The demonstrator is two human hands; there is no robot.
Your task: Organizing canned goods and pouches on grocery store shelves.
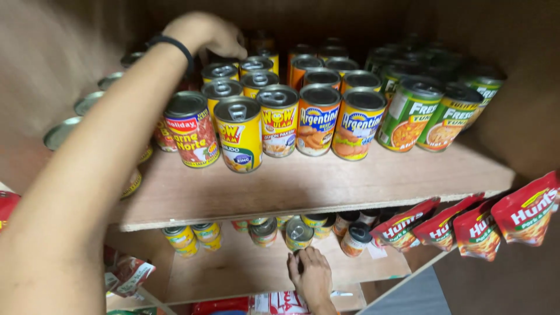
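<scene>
My left arm reaches from the lower left up over the top shelf. My left hand, with a black band at the wrist, curls down over the back of a row of yellow cans. What its fingers hold is hidden. Beside that row stand a red can, orange cans and green cans. On the lower shelf, my right hand has its fingertips on a small yellow-green can that shows its silver lid.
More small cans and a dark-lidded jar crowd the lower shelf. Red sauce pouches hang in a row at the right. Silver can lids line the left wall. Brown board walls close in the shelf.
</scene>
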